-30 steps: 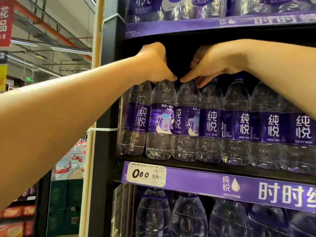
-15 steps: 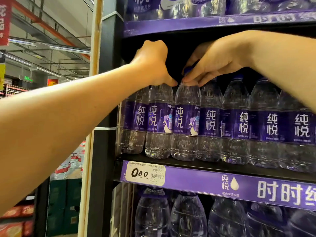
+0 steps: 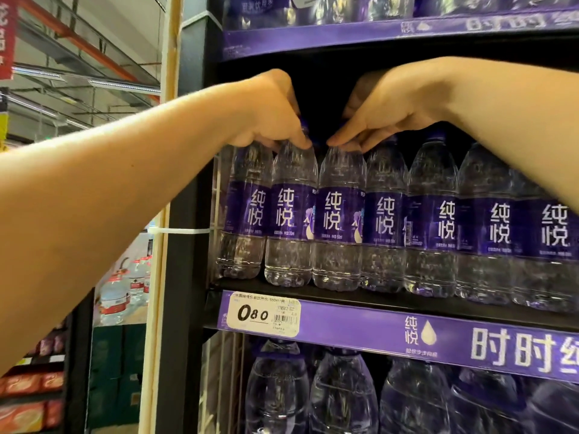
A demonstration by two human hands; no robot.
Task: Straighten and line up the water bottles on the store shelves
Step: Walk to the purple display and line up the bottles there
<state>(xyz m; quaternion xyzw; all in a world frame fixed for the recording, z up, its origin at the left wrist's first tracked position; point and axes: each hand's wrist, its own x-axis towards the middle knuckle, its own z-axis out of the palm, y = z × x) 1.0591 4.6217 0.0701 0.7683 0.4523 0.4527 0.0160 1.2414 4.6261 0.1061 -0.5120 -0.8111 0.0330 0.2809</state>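
I see the left hand (image 3: 269,114) with its fingers curled down over the top of the second bottle (image 3: 289,220) from the shelf's left end, pinching its neck so that only a sliver of purple cap shows beside the thumb. The right hand (image 3: 391,111) does the same on the third bottle (image 3: 336,227) just beside it — fingertips (image 3: 336,140) bunched on the cap, which they hide. The two thumbs nearly meet above the gap between the two bottles, which stand upright and touch at the shoulders. Both belong to a front row of clear, ribbed plastic water bottles (image 3: 438,223) with rounded shoulders and glossy purple labels printed in white characters, all facing forward. They stand on a dark shelf (image 3: 391,300) whose front carries a purple strip and a white price tag (image 3: 264,314). Larger bottles (image 3: 341,393) fill the level below, and more purple-wrapped stock sits above. To the left, past a pale wooden post (image 3: 156,245) — a supermarket aisle with red-labelled jugs (image 3: 114,296) and an exposed ceiling.
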